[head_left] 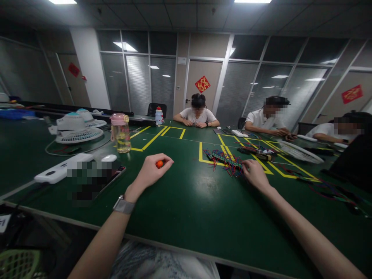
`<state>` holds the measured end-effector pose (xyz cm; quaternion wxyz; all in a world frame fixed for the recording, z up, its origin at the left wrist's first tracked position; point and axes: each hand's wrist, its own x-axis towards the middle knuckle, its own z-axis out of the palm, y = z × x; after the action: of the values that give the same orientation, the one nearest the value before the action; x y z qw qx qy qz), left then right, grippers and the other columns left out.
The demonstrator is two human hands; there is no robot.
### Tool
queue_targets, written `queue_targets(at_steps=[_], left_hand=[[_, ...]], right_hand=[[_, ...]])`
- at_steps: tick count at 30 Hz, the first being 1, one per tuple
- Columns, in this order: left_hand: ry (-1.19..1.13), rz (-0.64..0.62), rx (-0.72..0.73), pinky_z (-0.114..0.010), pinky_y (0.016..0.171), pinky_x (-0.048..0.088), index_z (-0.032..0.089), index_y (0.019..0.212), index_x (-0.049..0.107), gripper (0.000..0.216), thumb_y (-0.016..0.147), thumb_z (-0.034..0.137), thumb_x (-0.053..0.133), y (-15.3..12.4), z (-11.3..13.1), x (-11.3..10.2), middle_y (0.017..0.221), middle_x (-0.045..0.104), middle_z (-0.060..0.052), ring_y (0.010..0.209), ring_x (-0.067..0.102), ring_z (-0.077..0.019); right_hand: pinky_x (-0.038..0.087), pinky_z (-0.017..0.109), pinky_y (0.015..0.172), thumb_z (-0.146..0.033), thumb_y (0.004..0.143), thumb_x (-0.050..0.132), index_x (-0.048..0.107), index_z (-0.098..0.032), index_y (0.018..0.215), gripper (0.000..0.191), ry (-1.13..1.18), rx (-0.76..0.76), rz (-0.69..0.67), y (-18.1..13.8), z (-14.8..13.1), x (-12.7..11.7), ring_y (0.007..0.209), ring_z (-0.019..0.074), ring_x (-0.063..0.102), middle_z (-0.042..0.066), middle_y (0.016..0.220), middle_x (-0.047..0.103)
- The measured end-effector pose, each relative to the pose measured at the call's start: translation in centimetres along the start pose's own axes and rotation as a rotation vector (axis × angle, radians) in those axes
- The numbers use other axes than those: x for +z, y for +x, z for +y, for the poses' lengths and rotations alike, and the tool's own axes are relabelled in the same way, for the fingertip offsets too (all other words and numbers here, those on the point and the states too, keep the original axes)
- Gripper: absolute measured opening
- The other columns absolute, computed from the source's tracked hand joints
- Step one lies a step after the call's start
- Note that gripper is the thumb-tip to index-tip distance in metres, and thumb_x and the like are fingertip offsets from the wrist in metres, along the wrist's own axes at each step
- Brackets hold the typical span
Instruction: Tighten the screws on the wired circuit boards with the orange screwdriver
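Observation:
My left hand [151, 171] is curled on the green table, its fingers closed around a small orange round object [159, 164] that shows between thumb and fingers. What kind of object it is, I cannot make out. Further right, my right hand [256, 175] pinches at the near right end of a strip of small green circuit boards [222, 157]. Red and blue wires stick out all along this strip, which lies slantwise over yellow tape. The exact spot of contact is hidden by my fingertips.
Left of me are a phone [112, 179], a white power strip [64, 167], a pink-lidded bottle [121, 135] and white fans [79, 133]. More wired parts [257, 152] and a white fan grille [300, 151] lie to the right. Several people sit across the table.

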<state>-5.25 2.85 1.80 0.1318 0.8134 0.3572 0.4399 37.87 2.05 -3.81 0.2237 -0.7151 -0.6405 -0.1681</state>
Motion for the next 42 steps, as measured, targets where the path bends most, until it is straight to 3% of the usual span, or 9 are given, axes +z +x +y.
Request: queue_targets(at_steps=[4,8,12,17,24,32,37,42], left_hand=[[0.109,-0.010,0.026,-0.027,0.074,0.046,0.017,0.081,0.069,0.022,0.086,0.033,0.053,-0.1,-0.6,0.5,0.081,0.069,-0.004,0.075,0.062,-0.0158],[0.161,-0.011,0.033,-0.027,0.073,0.046,0.018,0.081,0.068,0.021,0.086,0.030,0.053,-0.1,-0.8,0.5,0.081,0.069,-0.004,0.074,0.062,-0.0158],[0.158,-0.024,0.012,-0.027,0.073,0.046,0.018,0.082,0.068,0.020,0.087,0.030,0.053,-0.1,-0.6,0.5,0.082,0.069,-0.004,0.075,0.062,-0.0157],[0.157,-0.032,0.020,-0.027,0.074,0.045,0.018,0.082,0.068,0.020,0.087,0.029,0.052,-0.1,-0.7,0.8,0.083,0.068,-0.004,0.075,0.062,-0.0155],[0.150,-0.038,0.013,-0.028,0.074,0.045,0.018,0.082,0.067,0.021,0.088,0.030,0.052,-0.1,-0.7,0.7,0.083,0.068,-0.004,0.075,0.062,-0.0158],[0.158,-0.048,0.019,-0.028,0.074,0.046,0.018,0.082,0.068,0.020,0.088,0.029,0.052,-0.2,-0.6,0.8,0.083,0.069,-0.004,0.075,0.062,-0.0158],[0.172,-0.060,0.013,-0.028,0.073,0.046,0.018,0.082,0.068,0.021,0.088,0.029,0.052,-0.2,-0.2,0.7,0.082,0.068,-0.004,0.075,0.062,-0.0160],[0.186,-0.062,0.008,-0.029,0.074,0.046,0.018,0.083,0.068,0.019,0.087,0.028,0.052,-0.1,-0.2,0.9,0.083,0.068,-0.004,0.076,0.062,-0.0166]], right_hand=[[0.041,0.029,0.094,-0.017,0.088,0.044,0.073,-0.014,0.101,0.032,0.053,-0.159,-0.082,3.2,-6.3,1.7,0.106,0.0234,0.057,0.013,0.110,0.067],[0.041,0.026,0.091,-0.014,0.087,0.042,0.071,-0.014,0.110,0.037,0.037,-0.153,-0.153,6.5,-9.4,3.9,0.103,0.0218,0.058,0.011,0.111,0.068],[0.041,0.027,0.087,-0.006,0.082,0.041,0.072,-0.014,0.110,0.042,-0.028,-0.114,-0.216,8.0,-9.8,5.2,0.101,0.0227,0.060,0.012,0.113,0.068],[0.040,0.033,0.085,-0.007,0.082,0.043,0.072,-0.016,0.108,0.041,-0.112,-0.128,-0.272,7.7,-10.0,5.8,0.104,0.0268,0.057,0.013,0.112,0.067],[0.034,0.038,0.093,-0.022,0.091,0.040,0.075,-0.016,0.099,0.036,-0.154,-0.228,-0.256,6.6,-10.9,4.9,0.110,0.0283,0.047,0.014,0.111,0.064],[0.035,0.034,0.088,-0.035,0.092,0.046,0.077,-0.017,0.095,0.035,-0.144,-0.250,-0.248,6.6,-12.2,4.6,0.104,0.0265,0.051,0.013,0.096,0.071],[0.036,0.034,0.083,-0.028,0.087,0.055,0.078,-0.018,0.092,0.025,-0.163,-0.197,-0.244,7.6,-13.2,5.1,0.098,0.0265,0.055,0.013,0.089,0.072],[0.034,0.036,0.086,-0.024,0.085,0.059,0.078,-0.018,0.091,0.020,-0.125,-0.315,-0.246,7.4,-15.1,5.0,0.102,0.0278,0.054,0.014,0.087,0.072]])
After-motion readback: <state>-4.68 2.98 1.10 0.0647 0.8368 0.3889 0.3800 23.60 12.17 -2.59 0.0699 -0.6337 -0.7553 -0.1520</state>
